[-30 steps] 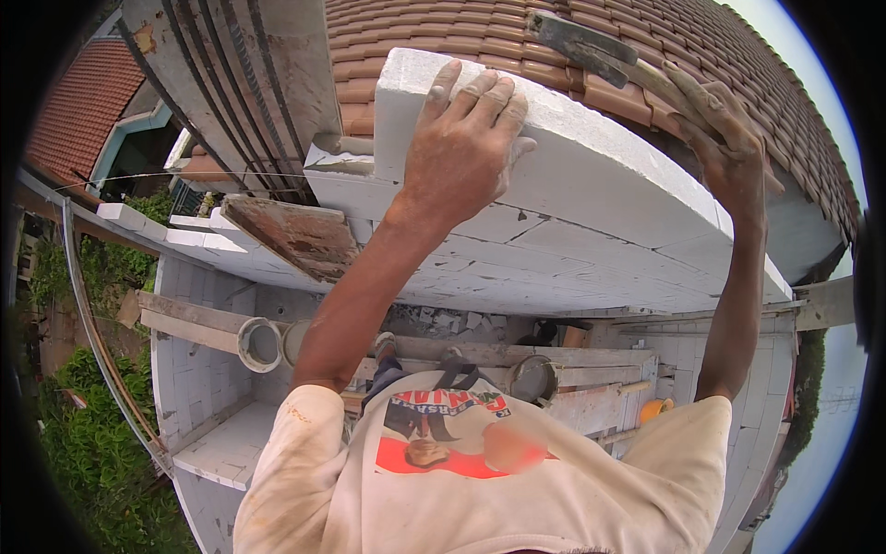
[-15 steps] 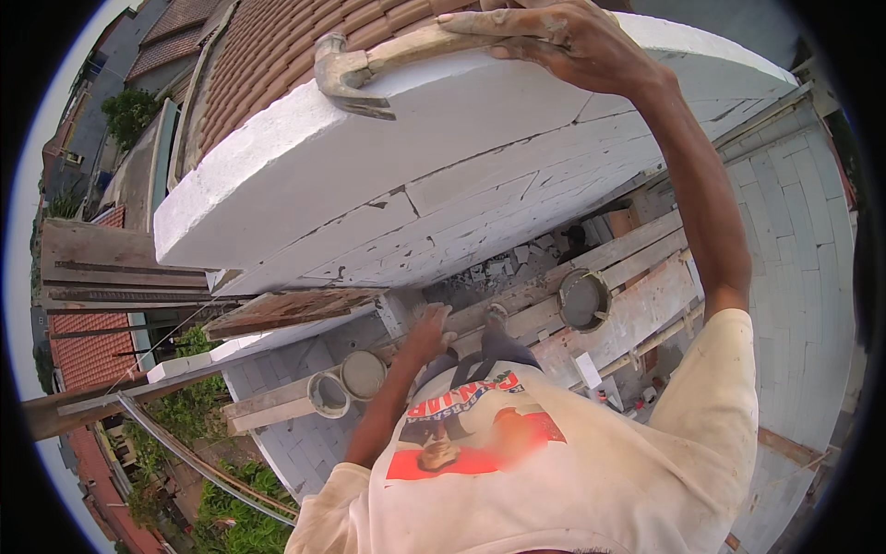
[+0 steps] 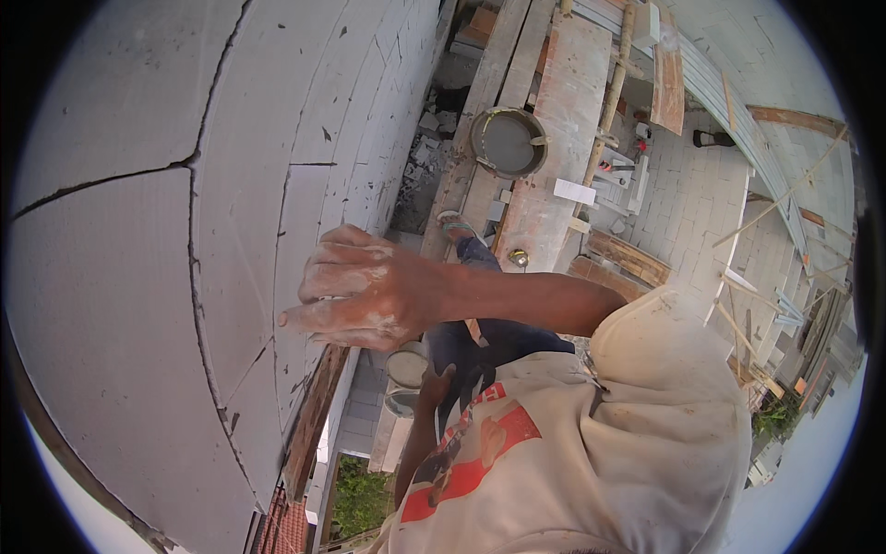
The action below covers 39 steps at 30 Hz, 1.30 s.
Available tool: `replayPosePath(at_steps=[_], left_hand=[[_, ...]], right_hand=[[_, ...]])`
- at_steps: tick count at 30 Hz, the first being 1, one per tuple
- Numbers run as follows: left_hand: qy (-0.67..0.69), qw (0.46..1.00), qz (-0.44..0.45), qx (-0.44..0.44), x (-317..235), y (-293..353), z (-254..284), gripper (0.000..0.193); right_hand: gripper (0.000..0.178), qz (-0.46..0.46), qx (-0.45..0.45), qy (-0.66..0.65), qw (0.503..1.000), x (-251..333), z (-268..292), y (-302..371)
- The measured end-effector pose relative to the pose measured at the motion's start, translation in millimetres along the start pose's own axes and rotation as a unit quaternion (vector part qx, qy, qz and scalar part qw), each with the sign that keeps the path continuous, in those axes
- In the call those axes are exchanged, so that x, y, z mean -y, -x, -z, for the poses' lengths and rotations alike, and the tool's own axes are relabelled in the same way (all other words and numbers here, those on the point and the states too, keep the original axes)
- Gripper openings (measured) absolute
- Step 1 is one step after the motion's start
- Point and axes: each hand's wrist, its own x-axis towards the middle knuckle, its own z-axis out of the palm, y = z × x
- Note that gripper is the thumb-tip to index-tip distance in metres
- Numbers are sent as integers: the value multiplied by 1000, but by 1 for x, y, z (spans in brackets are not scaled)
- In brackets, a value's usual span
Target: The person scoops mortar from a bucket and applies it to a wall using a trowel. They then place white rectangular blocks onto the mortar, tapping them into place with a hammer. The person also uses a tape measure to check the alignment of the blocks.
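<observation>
My right hand, dusted with pale powder, reaches left across the view in front of the white block wall. Its fingers are bent but spaced apart, and no object shows in them. Whether they touch the wall I cannot tell. My left hand hangs low beside my thigh, near two round buckets of grey mix, its fingers mostly out of sight. A short wooden piece pokes out below my right forearm; its kind is unclear. The hammer seen earlier cannot be made out now.
My foot rests on scaffold planks. A larger bucket of grey mix stands farther along them. A small yellowish round thing and a white block lie nearby. Past the bamboo pole, a lower level holds boards and tools.
The view has swung to the right and down along the wall. My right hand has left the hammer on the wall's top and come lower. My left hand has dropped to my thigh.
</observation>
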Motion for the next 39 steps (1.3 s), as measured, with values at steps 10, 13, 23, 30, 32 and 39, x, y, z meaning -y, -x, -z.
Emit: replayPosePath(at_steps=[10, 13, 23, 30, 32, 39], left_hand=[[-163, 960, 216, -78, -34, -81, -3, 139], [-212, 934, 279, -76, -37, -108, -3, 140], [-276, 893, 346, -83, -18, -123, -25, 143], [-214, 913, 332, -99, -30, -120, -32, 143], [-224, 912, 330, -100, -41, -119, -30, 141], [-272, 910, 303, -77, -22, -126, -36, 137]], right_hand=[[29, -513, 316, 511, 613, -337, 178, 388], [34, -394, 392, 640, 531, -409, 220, 433], [34, -574, 517, 532, 349, -512, 223, 532], [34, -687, 430, 456, 368, -462, 250, 469], [31, -683, 422, 443, 399, -439, 264, 453], [36, -716, 345, 425, 433, -381, 288, 457]])
